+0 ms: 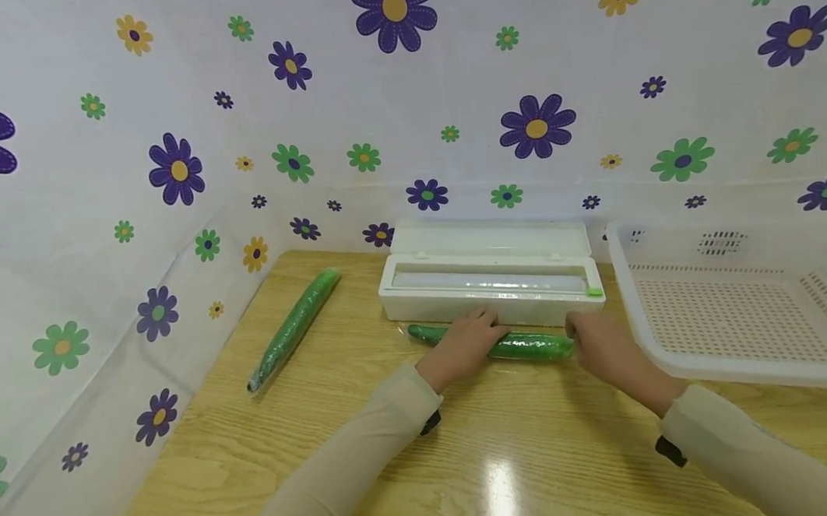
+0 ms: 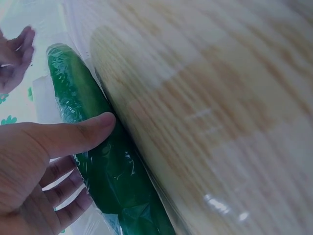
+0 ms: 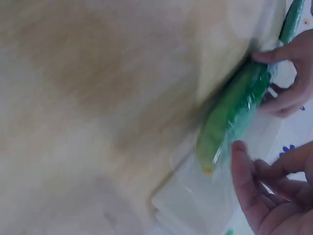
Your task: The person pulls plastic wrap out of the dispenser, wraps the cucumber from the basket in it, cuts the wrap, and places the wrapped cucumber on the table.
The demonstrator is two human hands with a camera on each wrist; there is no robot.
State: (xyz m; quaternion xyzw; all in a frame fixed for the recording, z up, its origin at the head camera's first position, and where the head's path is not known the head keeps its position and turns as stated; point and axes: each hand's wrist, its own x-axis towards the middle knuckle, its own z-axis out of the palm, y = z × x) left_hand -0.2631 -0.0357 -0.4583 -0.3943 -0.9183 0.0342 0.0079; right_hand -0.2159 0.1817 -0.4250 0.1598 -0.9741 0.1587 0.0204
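Note:
A green cucumber [image 1: 537,346] in clear plastic film lies crosswise on the table, just in front of a white cling film box [image 1: 430,308]. My left hand [image 1: 463,350] grips it near its middle; in the left wrist view, the thumb presses over the wrapped cucumber [image 2: 122,181] with the fingers beneath. My right hand [image 1: 609,350] is at the cucumber's right end. Seen from the right wrist, its thumb and loosely bent fingers [image 3: 244,188] are apart, beside the tip and the loose film. Inside the box, lid [image 1: 490,238] raised, sits a film roll [image 1: 485,280].
Another film-wrapped cucumber [image 1: 294,326] lies slanted on the table's left side. A white perforated basket [image 1: 638,332] stands at the right, close to my right hand. Behind the wooden table [image 1: 369,478] hangs a flower-printed sheet [image 1: 335,98].

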